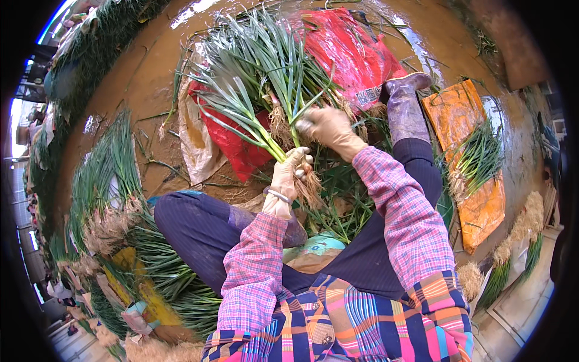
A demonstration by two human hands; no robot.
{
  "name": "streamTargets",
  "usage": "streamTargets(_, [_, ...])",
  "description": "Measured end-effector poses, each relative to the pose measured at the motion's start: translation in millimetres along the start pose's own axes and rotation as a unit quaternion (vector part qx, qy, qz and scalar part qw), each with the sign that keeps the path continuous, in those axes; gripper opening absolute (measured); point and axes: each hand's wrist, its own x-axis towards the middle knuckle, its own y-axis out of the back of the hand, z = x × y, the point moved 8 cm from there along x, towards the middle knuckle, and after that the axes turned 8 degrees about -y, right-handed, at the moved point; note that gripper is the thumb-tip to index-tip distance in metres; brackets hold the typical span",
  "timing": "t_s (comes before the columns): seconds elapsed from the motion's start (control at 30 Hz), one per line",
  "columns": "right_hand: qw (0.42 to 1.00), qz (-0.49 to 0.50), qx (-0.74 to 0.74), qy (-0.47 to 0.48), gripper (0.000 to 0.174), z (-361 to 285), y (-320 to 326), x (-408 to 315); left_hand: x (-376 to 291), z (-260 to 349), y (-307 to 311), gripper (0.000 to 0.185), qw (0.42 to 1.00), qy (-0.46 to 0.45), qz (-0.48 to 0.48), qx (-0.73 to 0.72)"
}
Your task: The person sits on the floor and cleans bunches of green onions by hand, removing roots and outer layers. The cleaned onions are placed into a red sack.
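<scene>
My left hand [289, 174], in a pale glove with a ring-shaped band at the wrist, is closed around a few green onions [267, 138] near their white bases. Their roots hang below the fist, and their leaves point up and left. My right hand [328, 129], also gloved, is blurred beside a green stalk at the upper right of the fist; whether its fingers grip that stalk cannot be told. Beyond both hands lies a large heap of green onions [253, 59] on red plastic sheeting [348, 59], with roots towards me.
Loose leaves [339, 203] lie between my legs. At right, an orange sack [479, 212] carries a smaller onion bunch [479, 154]. More rooted bunches [108, 167] stand at left, near a yellow sheet [156, 298]. Brown wet ground [158, 68] surrounds the heap. My boot [407, 108] borders the red sheeting.
</scene>
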Motion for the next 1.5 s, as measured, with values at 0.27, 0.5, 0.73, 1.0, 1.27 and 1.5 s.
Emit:
streamTargets(0.27, [0.947, 0.071, 0.31, 0.039, 0.025, 26.4, -22.5, 4.3, -44.7, 21.8, -53.8, 0.025, 0.951, 0.035, -0.205, -0.23])
streamTargets(0.5, [0.986, 0.133, 0.052, -0.089, 0.033, 52.9, 19.8, 5.1, -69.4, 36.5, -50.2, 0.025, 0.961, 0.0, -0.215, -0.173])
streamTargets(0.73, [0.923, -0.098, 0.366, -0.072, 0.034, 7.7, -40.1, -32.2, -51.7, 5.3, -25.9, 0.021, 0.995, 0.015, -0.096, 0.014])
streamTargets(1.0, [0.861, -0.1, 0.488, -0.102, 0.023, -3.8, -44.1, -24.6, -54.4, 15.7, -23.5, 0.018, 0.996, -0.02, -0.07, 0.05])
streamTargets(1.27, [0.951, 0.235, 0.02, 0.197, 0.015, -36.9, -18.6, -25.4, -53.9, 9.6, -27.7, 0.024, 0.995, 0.02, -0.059, -0.081])
streamTargets(1.5, [0.848, 0.193, 0.438, -0.228, 0.036, 111.3, 28.2, 3.3, -67.7, 37.4, -51.4, 0.027, 0.966, -0.052, -0.189, -0.167])
